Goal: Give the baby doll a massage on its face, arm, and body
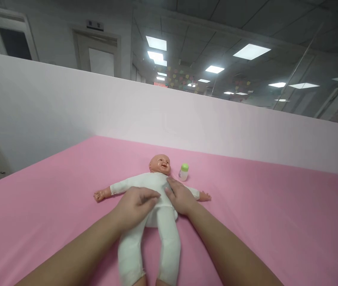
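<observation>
A baby doll [152, 183] in a white one-piece suit lies on its back on the pink surface [261, 214], arms spread, legs pointing toward me. My left hand [136, 206] rests flat on the doll's belly and hip on the left side. My right hand [179, 196] lies on the doll's right side by the waist, fingers pointing at the chest. Neither hand is closed around anything. A small white bottle with a green cap [183, 172] stands upright just right of the doll's head.
A low white partition wall [97, 107] runs along the far edge of the pink surface. Beyond it are doors, glass walls and ceiling lights. The pink surface's left edge drops off near the white wall at left.
</observation>
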`<control>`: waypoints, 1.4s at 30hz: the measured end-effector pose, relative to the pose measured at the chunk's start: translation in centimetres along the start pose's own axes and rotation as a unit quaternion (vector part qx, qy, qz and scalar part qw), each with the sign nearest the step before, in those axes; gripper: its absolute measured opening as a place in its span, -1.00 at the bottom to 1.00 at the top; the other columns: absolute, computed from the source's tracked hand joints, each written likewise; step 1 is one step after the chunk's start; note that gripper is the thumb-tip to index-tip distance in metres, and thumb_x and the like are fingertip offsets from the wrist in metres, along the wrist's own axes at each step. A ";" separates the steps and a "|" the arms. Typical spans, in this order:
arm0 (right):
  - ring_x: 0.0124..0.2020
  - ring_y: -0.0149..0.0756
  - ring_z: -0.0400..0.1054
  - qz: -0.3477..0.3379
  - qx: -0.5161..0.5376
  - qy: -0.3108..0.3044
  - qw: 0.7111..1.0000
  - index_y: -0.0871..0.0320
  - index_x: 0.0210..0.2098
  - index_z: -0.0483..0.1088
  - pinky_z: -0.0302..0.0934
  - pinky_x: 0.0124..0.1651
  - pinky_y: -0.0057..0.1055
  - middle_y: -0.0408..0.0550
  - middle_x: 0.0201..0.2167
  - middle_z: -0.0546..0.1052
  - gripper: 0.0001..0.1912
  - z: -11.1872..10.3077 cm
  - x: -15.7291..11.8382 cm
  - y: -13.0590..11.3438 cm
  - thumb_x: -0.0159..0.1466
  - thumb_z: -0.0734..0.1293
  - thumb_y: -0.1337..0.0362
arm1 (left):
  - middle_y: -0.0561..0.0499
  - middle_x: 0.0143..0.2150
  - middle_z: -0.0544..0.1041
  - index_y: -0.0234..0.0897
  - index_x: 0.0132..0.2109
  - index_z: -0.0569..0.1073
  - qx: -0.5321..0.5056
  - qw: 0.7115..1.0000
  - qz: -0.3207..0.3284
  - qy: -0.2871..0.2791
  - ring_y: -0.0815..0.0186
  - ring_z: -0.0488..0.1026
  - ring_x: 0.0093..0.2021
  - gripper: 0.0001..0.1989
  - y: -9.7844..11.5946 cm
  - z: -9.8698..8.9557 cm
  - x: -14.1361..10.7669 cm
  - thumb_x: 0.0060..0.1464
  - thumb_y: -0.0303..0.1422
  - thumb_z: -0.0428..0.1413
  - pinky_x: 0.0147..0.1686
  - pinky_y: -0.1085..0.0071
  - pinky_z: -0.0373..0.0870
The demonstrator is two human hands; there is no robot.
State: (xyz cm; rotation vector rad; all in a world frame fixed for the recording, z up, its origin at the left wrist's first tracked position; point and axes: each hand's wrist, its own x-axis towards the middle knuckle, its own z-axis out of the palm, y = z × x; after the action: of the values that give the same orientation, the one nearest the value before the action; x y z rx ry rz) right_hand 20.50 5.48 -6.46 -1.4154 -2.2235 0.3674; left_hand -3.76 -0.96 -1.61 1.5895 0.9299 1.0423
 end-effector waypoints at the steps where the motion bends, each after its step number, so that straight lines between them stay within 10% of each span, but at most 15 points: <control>1: 0.51 -0.04 0.05 -0.002 -0.001 0.001 1.000 0.26 0.50 0.15 -0.10 0.53 -0.09 0.18 0.49 0.21 -0.29 0.1 0.0 0.1 0.55 0.11 -0.08 | -0.09 -0.09 0.70 -0.08 -0.17 0.76 0.010 0.999 0.010 -0.028 -0.18 0.56 0.05 -0.80 0.3 0.3 -0.5 0.02 -0.38 0.32 0.31 -0.05 0.27; 10: 0.52 -0.05 0.03 -0.028 -0.003 -0.011 1.000 0.31 0.50 0.13 -0.11 0.54 -0.09 0.17 0.50 0.17 -0.31 -0.1 -0.1 0.1 0.54 0.12 0.01 | -0.05 0.38 0.43 -0.01 0.24 0.60 0.122 0.986 0.050 -0.098 -0.09 0.12 0.52 -0.48 -1.2 0.4 0.5 0.12 -0.25 0.35 0.52 0.02 -0.30; 21: 0.50 -0.04 0.06 -0.048 -0.019 -0.018 0.999 0.30 0.50 0.14 -0.13 0.54 -0.09 0.18 0.49 0.20 -0.33 -0.4 -0.2 -0.1 0.53 0.15 0.04 | -0.19 0.39 0.41 -0.19 0.16 0.61 0.077 0.993 0.043 0.081 -0.05 0.12 0.52 -0.35 -5.2 0.0 6.5 -0.09 -0.10 0.44 0.51 0.15 -0.21; 29: 0.50 0.02 0.07 -0.051 -0.016 -0.020 0.998 0.18 0.49 0.17 -0.03 0.52 0.00 0.10 0.49 0.21 -0.33 -1.1 -0.4 0.4 0.52 0.17 -0.02 | -0.22 0.48 0.28 -0.41 0.48 0.27 0.397 0.915 0.006 0.067 0.01 0.21 0.48 -0.27 -8.5 -3.4 7.4 0.37 -0.01 -0.06 0.46 0.10 0.08; 35: 0.30 -0.06 0.39 -0.190 0.103 -0.018 0.976 0.12 0.23 0.52 0.21 0.40 -0.07 0.03 0.21 0.57 -0.59 -3.9 -3.3 -4.7 0.48 0.25 0.16 | -0.19 0.32 0.51 -0.30 0.33 0.46 0.481 0.873 0.046 0.069 0.00 0.43 0.32 -0.44 -7.8 -3.8 7.5 0.44 -0.14 -0.18 0.46 -0.03 0.01; 42: 0.16 -0.11 0.53 -0.273 0.340 -0.113 0.893 0.17 0.12 0.59 0.37 0.27 -0.18 0.09 0.07 0.65 -0.53 -1.6 -4.8 -9.3 0.52 0.24 -0.02 | -0.18 0.25 0.57 -0.29 0.30 0.47 0.486 0.871 0.035 0.067 0.03 0.50 0.25 -0.46 -7.5 -4.1 7.4 0.45 -0.16 -0.18 0.44 -0.01 0.04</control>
State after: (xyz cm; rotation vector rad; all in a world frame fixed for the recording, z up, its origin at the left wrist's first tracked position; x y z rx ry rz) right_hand 15.85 -2.96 -1.94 -0.3760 -2.2113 1.0167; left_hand -5.72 8.83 -6.92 2.3881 1.6636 0.7477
